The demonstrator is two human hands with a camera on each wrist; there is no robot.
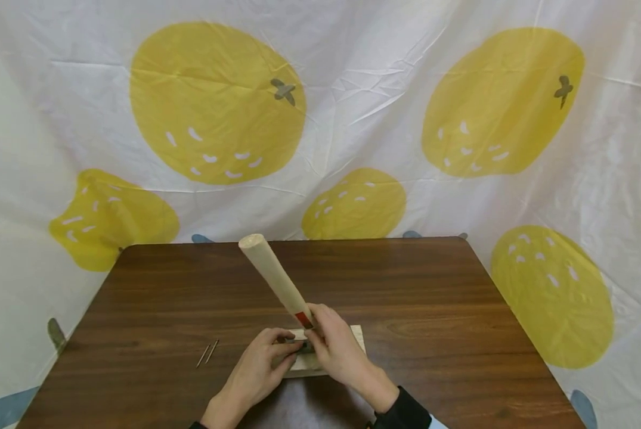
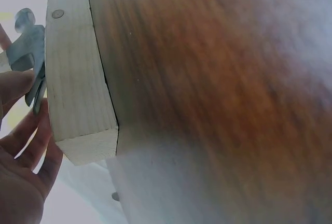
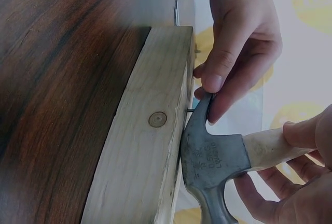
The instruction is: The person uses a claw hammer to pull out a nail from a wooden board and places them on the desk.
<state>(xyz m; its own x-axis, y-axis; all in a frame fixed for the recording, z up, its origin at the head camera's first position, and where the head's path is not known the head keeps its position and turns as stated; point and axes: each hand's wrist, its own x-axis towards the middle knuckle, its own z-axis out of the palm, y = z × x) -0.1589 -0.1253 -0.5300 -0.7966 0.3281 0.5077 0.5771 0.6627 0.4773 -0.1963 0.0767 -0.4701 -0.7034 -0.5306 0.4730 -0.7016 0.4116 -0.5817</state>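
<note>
My right hand (image 1: 341,348) grips a claw hammer (image 3: 218,156) by its pale wooden handle, close to the steel head. The handle slants up and away to the left in the head view. Against the side of a pale wooden block (image 3: 137,89) lies the hammer head, its claw at a thin nail (image 3: 190,110) that stands out of the wood. With thumb and fingertips, my left hand (image 1: 258,366) pinches the tip of the claw. In the left wrist view the hammer head and claw show beside the block (image 2: 78,79).
Two loose nails (image 1: 207,353) lie on the brown wooden table (image 1: 433,333), left of my left hand. Behind and beside the table hangs a white curtain (image 1: 363,101) printed with yellow fruit.
</note>
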